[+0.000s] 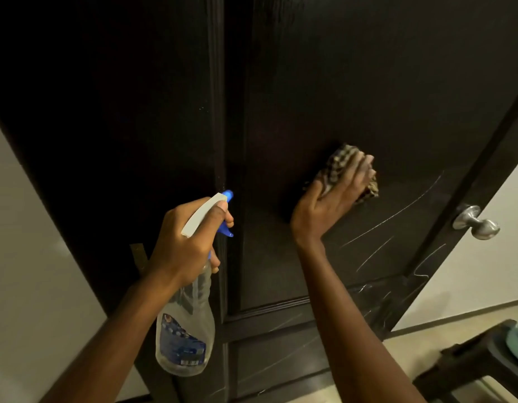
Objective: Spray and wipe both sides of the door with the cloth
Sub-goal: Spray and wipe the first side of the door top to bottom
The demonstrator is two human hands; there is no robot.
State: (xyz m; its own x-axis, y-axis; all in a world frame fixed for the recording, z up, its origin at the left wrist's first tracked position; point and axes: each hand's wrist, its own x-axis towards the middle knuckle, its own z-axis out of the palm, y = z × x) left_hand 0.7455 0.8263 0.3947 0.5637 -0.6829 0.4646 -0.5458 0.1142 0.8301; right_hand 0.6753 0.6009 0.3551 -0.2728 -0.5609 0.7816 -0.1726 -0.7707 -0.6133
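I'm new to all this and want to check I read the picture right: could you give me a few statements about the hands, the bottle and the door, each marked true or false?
1. The left hand grips the spray bottle near its top. True.
2. The right hand presses the cloth against the door. True.
3. The cloth is plain white. False: it is checked, dark and light.
4. The door knob sits directly under the cloth. False: it is off to the right at the door's edge, apart from the cloth.
5. The spray bottle is solid black. False: it is clear, with a blue label and trigger.
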